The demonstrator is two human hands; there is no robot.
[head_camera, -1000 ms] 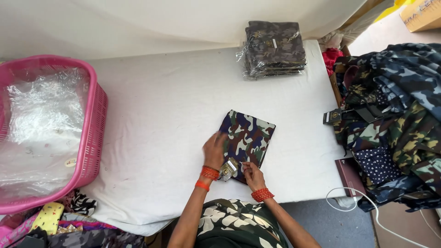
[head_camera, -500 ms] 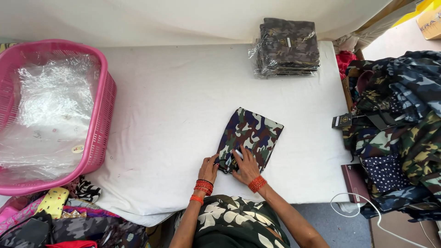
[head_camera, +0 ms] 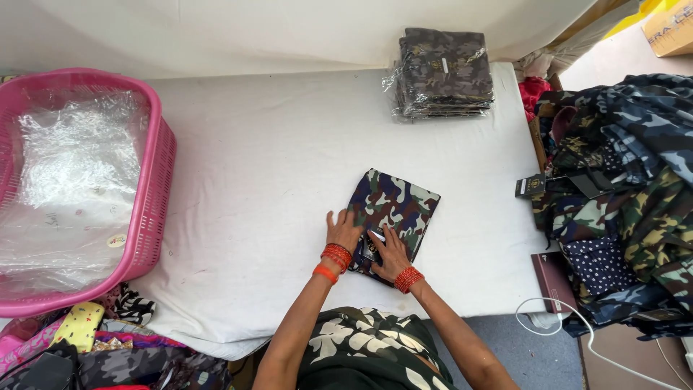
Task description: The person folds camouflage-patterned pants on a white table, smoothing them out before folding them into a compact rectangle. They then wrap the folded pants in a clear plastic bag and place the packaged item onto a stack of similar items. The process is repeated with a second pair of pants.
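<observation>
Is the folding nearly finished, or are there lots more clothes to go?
Done: a stack of bagged folded garments sits at the table's far edge. In hand: both the left hand and right hand press on a folded camouflage garment. Left: a big pile of loose camouflage clothes waits on the right.

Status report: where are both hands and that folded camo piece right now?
Left hand and right hand flat on folded camo garment, near edge. Garment lies on white table. Nothing in the way.
</observation>
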